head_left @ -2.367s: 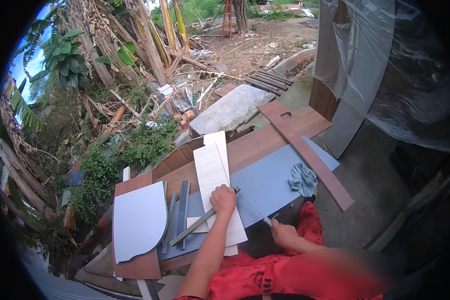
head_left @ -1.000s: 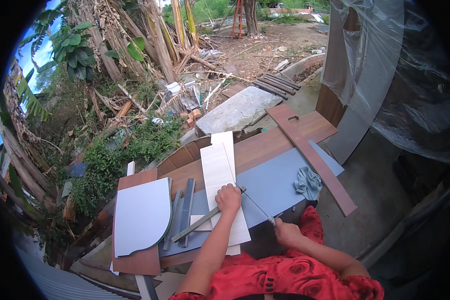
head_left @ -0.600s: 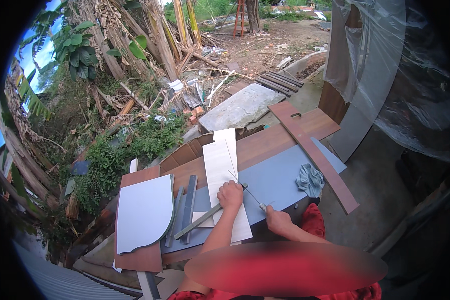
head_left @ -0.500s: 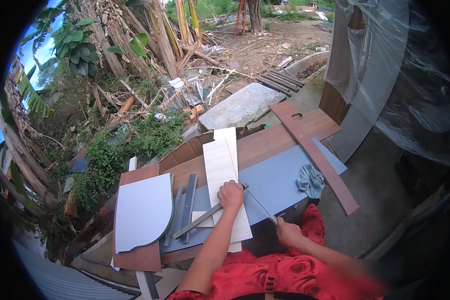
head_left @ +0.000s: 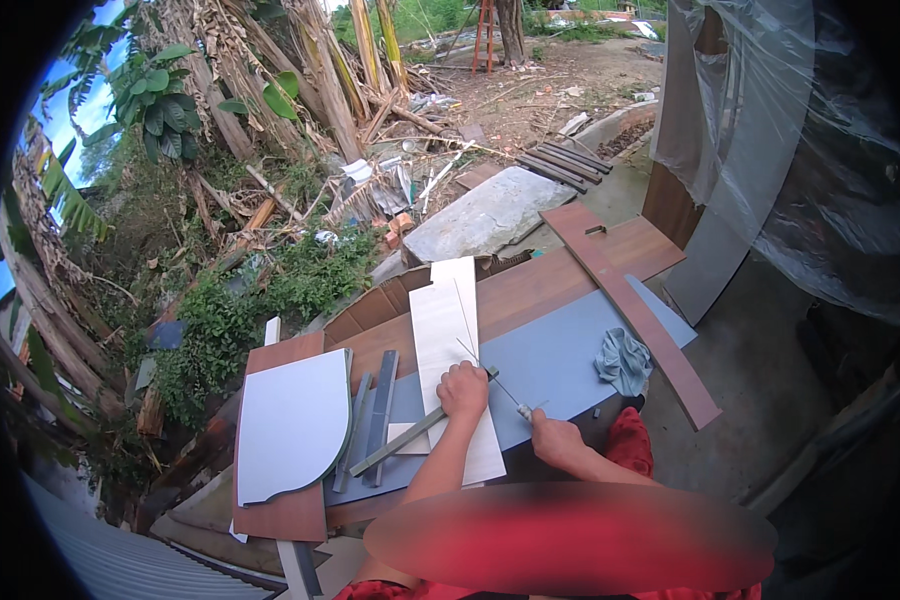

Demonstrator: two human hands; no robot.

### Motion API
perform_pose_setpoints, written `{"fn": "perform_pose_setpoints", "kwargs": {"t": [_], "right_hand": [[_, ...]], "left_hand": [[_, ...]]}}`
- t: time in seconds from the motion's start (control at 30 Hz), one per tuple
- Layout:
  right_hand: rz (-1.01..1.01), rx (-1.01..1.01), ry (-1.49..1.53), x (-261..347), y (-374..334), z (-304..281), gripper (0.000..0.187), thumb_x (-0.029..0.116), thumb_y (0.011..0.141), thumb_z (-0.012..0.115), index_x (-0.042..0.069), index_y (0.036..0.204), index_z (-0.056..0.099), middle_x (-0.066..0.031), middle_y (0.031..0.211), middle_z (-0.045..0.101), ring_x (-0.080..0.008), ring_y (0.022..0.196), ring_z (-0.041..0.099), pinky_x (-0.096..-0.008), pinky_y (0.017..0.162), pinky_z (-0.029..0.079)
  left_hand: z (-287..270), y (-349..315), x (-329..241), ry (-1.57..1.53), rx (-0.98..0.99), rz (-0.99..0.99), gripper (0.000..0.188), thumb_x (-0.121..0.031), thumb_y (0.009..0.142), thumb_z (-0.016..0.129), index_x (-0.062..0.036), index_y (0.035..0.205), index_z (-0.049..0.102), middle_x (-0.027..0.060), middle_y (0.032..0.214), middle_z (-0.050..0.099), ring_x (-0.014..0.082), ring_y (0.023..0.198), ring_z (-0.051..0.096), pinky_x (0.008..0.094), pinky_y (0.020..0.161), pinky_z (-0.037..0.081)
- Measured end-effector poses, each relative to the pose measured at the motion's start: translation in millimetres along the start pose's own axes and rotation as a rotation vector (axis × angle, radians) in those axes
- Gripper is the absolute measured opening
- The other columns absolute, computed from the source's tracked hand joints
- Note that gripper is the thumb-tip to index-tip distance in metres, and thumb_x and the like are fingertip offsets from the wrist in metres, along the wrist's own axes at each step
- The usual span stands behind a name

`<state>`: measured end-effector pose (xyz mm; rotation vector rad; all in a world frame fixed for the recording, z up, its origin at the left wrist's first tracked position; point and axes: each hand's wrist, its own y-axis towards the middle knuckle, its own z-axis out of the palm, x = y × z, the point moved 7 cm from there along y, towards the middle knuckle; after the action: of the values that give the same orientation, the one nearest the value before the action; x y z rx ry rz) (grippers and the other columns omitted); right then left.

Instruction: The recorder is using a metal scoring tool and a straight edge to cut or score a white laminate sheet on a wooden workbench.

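Note:
My left hand (head_left: 463, 390) is closed round a grey-green bar (head_left: 407, 440) that lies slantwise over pale thin boards (head_left: 437, 325). In my right hand (head_left: 558, 438) is the pale handle of a thin rod-like tool (head_left: 525, 411); its slender shaft runs up and left, passing close by my left fingers at the bar's far end. Whether the shaft has teeth is too fine to tell. Beneath the pale boards lies a blue-grey panel (head_left: 540, 365). Two loose grey bars (head_left: 379, 420) rest on it, left of my left hand.
A white panel with one curved corner (head_left: 290, 425) lies on a brown board at the left. A crumpled blue-grey cloth (head_left: 623, 362) sits at the right, beside a long reddish-brown strip (head_left: 630, 310) reaching past the panel's edge. Clear plastic sheeting (head_left: 780, 130) hangs at the far right.
My right hand has moved up and left with the tool, bringing its handle closer to my left hand. The left hand and the bar stay in place.

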<state>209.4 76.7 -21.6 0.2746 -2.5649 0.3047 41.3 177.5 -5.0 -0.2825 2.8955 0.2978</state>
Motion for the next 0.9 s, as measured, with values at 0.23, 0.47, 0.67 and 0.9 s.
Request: {"fn": "perform_pose_setpoints", "kwargs": {"t": [0.23,0.47,0.67,0.9], "right_hand": [[0.047,0.067,-0.062,-23,-45,3,0.021,0.02,0.089,0.046,0.001,0.098,0.042,-0.0252,0.077,0.064,-0.0453,0.071,0.062,-0.0558,0.065,0.048],[-0.035,-0.043,-0.085,6,34,12,0.02,0.013,0.086,0.044,-0.001,0.1,0.042,-0.0263,0.075,0.063,-0.0453,0.071,0.062,-0.0552,0.067,0.047],[0.002,-0.006,-0.1,-25,-34,15,0.021,0.017,0.087,0.045,0.0,0.099,0.042,-0.026,0.071,0.062,-0.0455,0.069,0.062,-0.055,0.063,0.047],[0.023,-0.044,0.186,-66,-101,-1,0.024,0.024,0.087,0.053,0.004,0.096,0.042,-0.0233,0.069,0.06,-0.0455,0.067,0.059,-0.0533,0.059,0.044]], "left_hand": [[-1,2,5,-0.016,-0.024,-0.002,0.028,-0.026,0.085,0.046,-0.0062,0.085,0.064,0.0119,0.091,0.063,0.0296,0.087,0.061,0.0452,0.076,0.048],[-2,-3,1,-0.063,-0.041,-0.003,0.027,-0.028,0.084,0.047,-0.0068,0.086,0.064,0.0115,0.091,0.063,0.0295,0.087,0.061,0.0458,0.074,0.048],[1,-2,0,-0.078,-0.019,-0.028,0.028,-0.028,0.084,0.048,-0.0072,0.086,0.066,0.0111,0.091,0.064,0.0281,0.091,0.06,0.0442,0.078,0.047],[-3,5,8,-0.044,-0.033,-0.021,0.028,-0.027,0.086,0.046,-0.0052,0.085,0.065,0.0124,0.093,0.063,0.0296,0.09,0.06,0.0449,0.077,0.048]]}}
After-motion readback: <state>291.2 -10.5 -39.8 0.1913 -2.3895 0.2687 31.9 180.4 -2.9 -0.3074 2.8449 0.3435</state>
